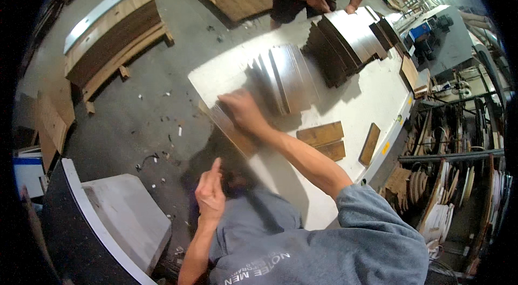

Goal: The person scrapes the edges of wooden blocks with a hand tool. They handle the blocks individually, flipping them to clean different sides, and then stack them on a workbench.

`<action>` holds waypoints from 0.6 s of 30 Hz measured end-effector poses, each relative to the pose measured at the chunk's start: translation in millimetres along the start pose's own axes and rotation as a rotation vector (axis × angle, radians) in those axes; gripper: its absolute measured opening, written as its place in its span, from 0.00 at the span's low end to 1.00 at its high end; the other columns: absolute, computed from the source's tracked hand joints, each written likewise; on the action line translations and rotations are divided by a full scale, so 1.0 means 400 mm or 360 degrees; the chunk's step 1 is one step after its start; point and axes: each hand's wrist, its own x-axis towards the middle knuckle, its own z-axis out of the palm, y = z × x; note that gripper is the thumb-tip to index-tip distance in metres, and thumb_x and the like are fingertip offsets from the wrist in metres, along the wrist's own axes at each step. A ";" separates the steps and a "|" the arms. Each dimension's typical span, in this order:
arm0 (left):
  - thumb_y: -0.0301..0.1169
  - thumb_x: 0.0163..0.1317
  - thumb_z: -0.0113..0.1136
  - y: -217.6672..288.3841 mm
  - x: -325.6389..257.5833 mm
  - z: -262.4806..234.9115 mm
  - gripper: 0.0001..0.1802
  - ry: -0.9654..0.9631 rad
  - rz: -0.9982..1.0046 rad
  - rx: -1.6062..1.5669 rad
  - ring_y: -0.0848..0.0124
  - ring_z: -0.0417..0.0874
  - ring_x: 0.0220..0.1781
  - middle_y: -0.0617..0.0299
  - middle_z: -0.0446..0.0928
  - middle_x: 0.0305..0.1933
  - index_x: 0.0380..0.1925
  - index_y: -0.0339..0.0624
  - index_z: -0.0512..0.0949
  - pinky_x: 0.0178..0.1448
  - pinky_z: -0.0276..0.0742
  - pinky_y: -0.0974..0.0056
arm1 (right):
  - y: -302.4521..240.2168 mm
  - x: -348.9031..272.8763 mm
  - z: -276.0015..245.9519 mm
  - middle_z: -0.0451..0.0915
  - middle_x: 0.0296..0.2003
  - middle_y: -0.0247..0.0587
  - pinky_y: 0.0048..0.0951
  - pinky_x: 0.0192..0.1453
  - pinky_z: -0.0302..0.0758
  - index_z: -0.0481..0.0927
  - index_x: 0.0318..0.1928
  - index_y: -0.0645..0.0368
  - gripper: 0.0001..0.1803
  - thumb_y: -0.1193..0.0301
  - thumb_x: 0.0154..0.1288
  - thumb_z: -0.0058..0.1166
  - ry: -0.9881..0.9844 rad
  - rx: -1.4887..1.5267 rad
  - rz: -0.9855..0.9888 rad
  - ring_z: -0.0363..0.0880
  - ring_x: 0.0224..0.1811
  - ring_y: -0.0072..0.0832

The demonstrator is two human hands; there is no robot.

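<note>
My right hand (241, 112) reaches over the near left edge of a white table (318, 107), its fingers curled closed and slightly blurred. A thin brown board (234, 135) lies along that edge, just under the hand; I cannot make out what the fingers hold. Off the table's edge, my left hand (210, 190) is raised over the floor, index finger stretched out, other fingers loosely bent, nothing visible in it. Right of my right hand, several flat panels (291, 80) with shiny, pale faces lie in an overlapping row.
Across the table a person's hands (319, 3) touch a stack of dark-edged panels (345, 42). Brown wooden blocks (326, 139) lie near my right arm. A pallet with stacked boards (116, 31) stands on the littered floor at left; a rack of strips (448, 177) is at right.
</note>
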 end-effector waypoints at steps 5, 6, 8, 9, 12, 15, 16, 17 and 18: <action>0.21 0.75 0.51 -0.155 -0.096 -0.084 0.28 0.0335 -0.0444 -0.0213 0.70 0.80 0.34 0.57 0.83 0.38 0.74 0.43 0.74 0.37 0.79 0.65 | -0.043 -0.030 -0.068 0.63 0.79 0.48 0.53 0.76 0.70 0.64 0.81 0.29 0.48 0.81 0.62 0.56 -0.0408 -0.0523 -0.0394 0.68 0.74 0.54; 0.21 0.75 0.51 -0.176 -0.131 -0.095 0.28 0.0371 -0.0540 -0.0251 0.73 0.79 0.33 0.59 0.83 0.38 0.75 0.43 0.73 0.36 0.78 0.67 | -0.050 -0.027 -0.086 0.61 0.80 0.49 0.53 0.76 0.71 0.64 0.81 0.29 0.48 0.81 0.63 0.56 -0.0505 -0.0500 -0.0545 0.65 0.76 0.54; 0.21 0.76 0.52 -0.202 -0.191 -0.101 0.29 0.0440 -0.0742 -0.0365 0.76 0.77 0.30 0.61 0.83 0.38 0.76 0.43 0.72 0.33 0.77 0.69 | -0.063 -0.025 -0.126 0.59 0.81 0.50 0.53 0.75 0.71 0.63 0.81 0.28 0.46 0.80 0.65 0.55 -0.0693 -0.0467 -0.0827 0.61 0.80 0.54; 0.21 0.76 0.52 -0.204 -0.217 -0.095 0.29 0.0472 -0.0849 -0.0444 0.77 0.77 0.29 0.62 0.83 0.38 0.76 0.44 0.71 0.33 0.76 0.70 | -0.062 -0.017 -0.147 0.57 0.81 0.56 0.56 0.77 0.70 0.63 0.80 0.31 0.39 0.76 0.73 0.50 -0.0841 -0.0492 -0.0964 0.60 0.81 0.58; 0.22 0.76 0.54 -0.228 -0.259 -0.092 0.30 0.0533 -0.1032 -0.0540 0.79 0.76 0.28 0.63 0.83 0.38 0.78 0.44 0.69 0.31 0.75 0.71 | -0.070 0.017 -0.166 0.54 0.82 0.56 0.59 0.77 0.69 0.61 0.81 0.35 0.39 0.74 0.72 0.52 -0.1066 -0.0514 -0.1113 0.54 0.84 0.59; 0.23 0.77 0.54 -0.246 -0.251 -0.097 0.30 0.0651 -0.1067 -0.0615 0.80 0.76 0.29 0.63 0.83 0.39 0.78 0.44 0.68 0.31 0.76 0.71 | -0.087 0.066 -0.171 0.60 0.78 0.59 0.55 0.75 0.72 0.70 0.74 0.47 0.34 0.69 0.67 0.61 -0.1065 -0.0786 -0.1350 0.57 0.83 0.55; 0.23 0.78 0.54 -0.250 -0.240 -0.092 0.30 0.0663 -0.1053 -0.0656 0.80 0.76 0.29 0.63 0.83 0.40 0.79 0.44 0.68 0.31 0.76 0.71 | -0.095 0.083 -0.172 0.65 0.76 0.59 0.54 0.73 0.73 0.73 0.71 0.50 0.33 0.67 0.66 0.64 -0.1031 -0.0876 -0.1451 0.61 0.81 0.53; 0.23 0.78 0.54 -0.251 -0.235 -0.097 0.30 0.0680 -0.1047 -0.0684 0.80 0.76 0.29 0.63 0.83 0.40 0.79 0.45 0.68 0.31 0.76 0.70 | -0.104 0.096 -0.159 0.70 0.70 0.58 0.53 0.70 0.75 0.74 0.67 0.54 0.31 0.65 0.64 0.66 -0.1179 -0.0872 -0.1241 0.66 0.75 0.52; 0.23 0.78 0.54 -0.250 -0.228 -0.098 0.30 0.0696 -0.1040 -0.0716 0.80 0.77 0.29 0.63 0.84 0.40 0.79 0.45 0.68 0.31 0.76 0.70 | -0.114 0.106 -0.148 0.75 0.64 0.57 0.51 0.66 0.77 0.75 0.63 0.57 0.30 0.62 0.63 0.68 -0.1322 -0.0868 -0.1026 0.71 0.70 0.50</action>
